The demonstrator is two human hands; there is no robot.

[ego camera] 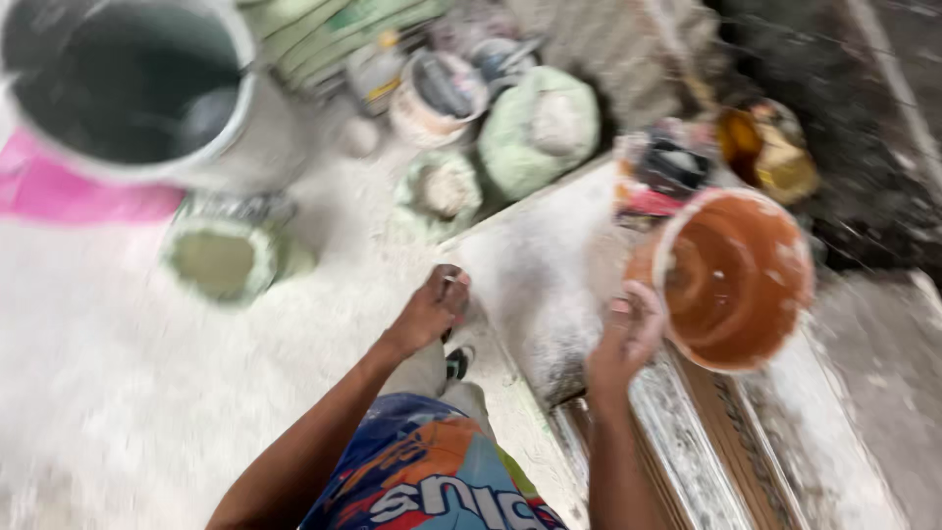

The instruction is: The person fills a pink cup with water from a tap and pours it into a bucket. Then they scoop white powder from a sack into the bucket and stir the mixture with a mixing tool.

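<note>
Head view: two bare hands at a dusty white slab, the right one on an orange bucket.

The right hand (628,339) had its grip curled onto the near rim of the orange bucket (736,278), which lay just to the right and slightly ahead of it, mouth tilted toward the camera, resting on the white slab (535,285). The left hand (432,309) sat at the slab's left edge, fingers bent, perhaps pinching something small; motion blur hid whether it did. The right hand was plainly nearer the bucket. A green-rimmed tub (224,260) and a large grey bucket (128,88) stood on the floor, well apart.
</note>
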